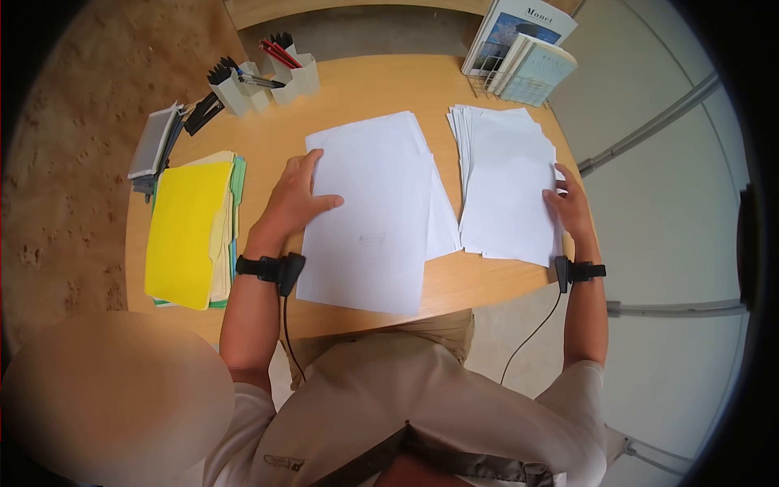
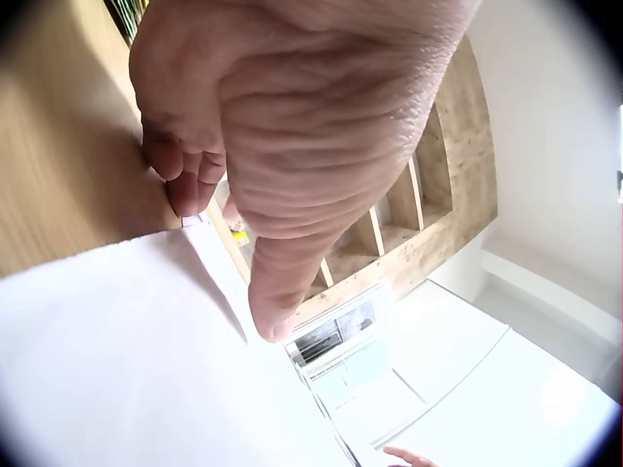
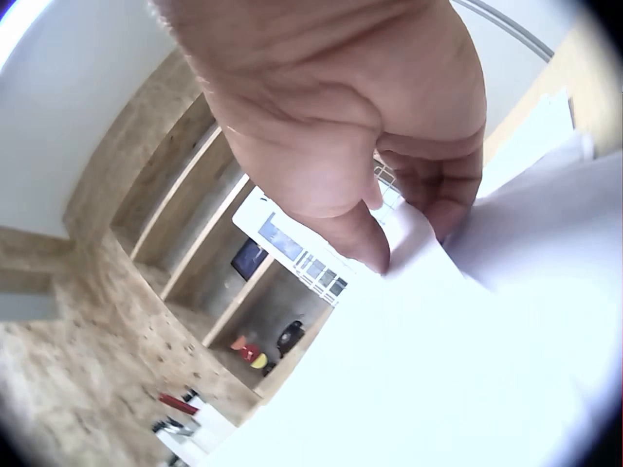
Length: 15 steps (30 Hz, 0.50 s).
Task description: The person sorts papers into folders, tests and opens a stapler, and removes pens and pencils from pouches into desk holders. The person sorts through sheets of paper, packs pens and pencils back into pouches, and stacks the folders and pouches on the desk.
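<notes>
A pile of white paper sheets lies in the middle of the desk, its top sheet bearing a small faint mark low down. My left hand holds this pile's left edge, thumb over the top sheet and fingers curled at the side; in the left wrist view the paper edge bends up at the fingers. To the right lies a second, unevenly fanned stack of white sheets. My right hand pinches its right edge, and a lifted sheet curves between thumb and fingers in the right wrist view.
Yellow and green folders lie at the left of the desk. Behind them are grey pouches, a black stapler-like item and white pen holders. A wire rack with books stands at the back right.
</notes>
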Tool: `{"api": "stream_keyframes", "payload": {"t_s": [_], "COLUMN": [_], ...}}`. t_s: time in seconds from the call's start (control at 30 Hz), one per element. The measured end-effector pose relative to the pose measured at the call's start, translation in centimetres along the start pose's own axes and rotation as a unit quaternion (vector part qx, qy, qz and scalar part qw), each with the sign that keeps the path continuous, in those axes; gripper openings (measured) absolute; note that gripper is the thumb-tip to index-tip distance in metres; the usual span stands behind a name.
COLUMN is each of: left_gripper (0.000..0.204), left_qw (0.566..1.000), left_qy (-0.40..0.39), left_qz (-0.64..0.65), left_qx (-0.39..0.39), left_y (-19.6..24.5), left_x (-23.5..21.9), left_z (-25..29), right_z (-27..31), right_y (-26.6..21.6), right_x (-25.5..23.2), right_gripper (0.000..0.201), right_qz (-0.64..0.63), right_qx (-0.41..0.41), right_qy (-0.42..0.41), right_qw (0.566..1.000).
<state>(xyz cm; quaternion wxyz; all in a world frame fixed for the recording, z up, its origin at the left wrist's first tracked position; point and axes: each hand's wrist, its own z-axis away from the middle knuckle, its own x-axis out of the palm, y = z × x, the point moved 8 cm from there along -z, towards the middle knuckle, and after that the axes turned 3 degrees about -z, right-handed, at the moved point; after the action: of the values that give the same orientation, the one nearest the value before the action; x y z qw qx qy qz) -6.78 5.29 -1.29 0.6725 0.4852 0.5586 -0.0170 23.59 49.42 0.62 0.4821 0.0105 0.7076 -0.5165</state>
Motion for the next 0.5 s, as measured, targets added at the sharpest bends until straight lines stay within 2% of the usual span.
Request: {"api": "stream_keyframes", "payload": {"t_s": [0.03,0.07,0.1,0.13,0.2,0.27,0.3,0.37,0.43,0.5], "left_gripper": [0.086,0.086,0.086,0.087,0.086,0.085,0.085,0.084,0.079,0.072], "left_qw": [1.0,1.0,0.998,0.996,0.999,1.0,1.0,0.998,0.997,0.995], "left_qy": [0.008,0.005,0.02,0.035,0.021,0.004,-0.019,-0.04,-0.036,-0.008], "left_qz": [-0.022,-0.023,-0.046,-0.07,-0.042,-0.015,-0.002,0.01,0.05,0.075], "left_qx": [0.02,0.015,0.028,0.043,0.023,0.005,-0.022,-0.048,-0.052,-0.061], "left_y": [0.2,-0.1,0.1,0.3,0.1,0.1,-0.1,-0.5,-1.0,-0.9], "left_x": [-0.1,0.1,0.1,0.0,0.1,0.0,0.1,0.3,0.4,0.0], "left_z": [0.0,0.1,0.0,0.0,-0.1,-0.1,-0.1,-0.2,-0.1,0.2], "right_z": [-0.2,-0.3,0.1,0.7,3.0,5.6,6.8,8.8,9.4,9.4], "right_y": [1.4,0.9,0.4,-0.6,-6.4,-11.3,-13.5,-16.6,-18.0,-18.8], "right_x": [0.3,-0.1,0.0,0.6,2.7,5.9,7.5,10.3,13.2,14.9], "right_gripper": [0.062,0.058,0.054,0.054,0.046,0.041,0.04,0.04,0.044,0.047], "right_qz": [0.001,0.125,0.243,0.241,0.11,0.026,0.036,0.033,0.041,0.04], "right_qx": [0.003,-0.122,-0.244,-0.243,-0.224,-0.218,-0.304,-0.375,-0.262,-0.26], "right_qy": [-0.005,0.05,0.104,0.1,0.018,-0.107,-0.14,-0.182,-0.308,-0.311], "right_qw": [1.0,0.983,0.933,0.934,0.968,0.97,0.942,0.909,0.914,0.913]}}
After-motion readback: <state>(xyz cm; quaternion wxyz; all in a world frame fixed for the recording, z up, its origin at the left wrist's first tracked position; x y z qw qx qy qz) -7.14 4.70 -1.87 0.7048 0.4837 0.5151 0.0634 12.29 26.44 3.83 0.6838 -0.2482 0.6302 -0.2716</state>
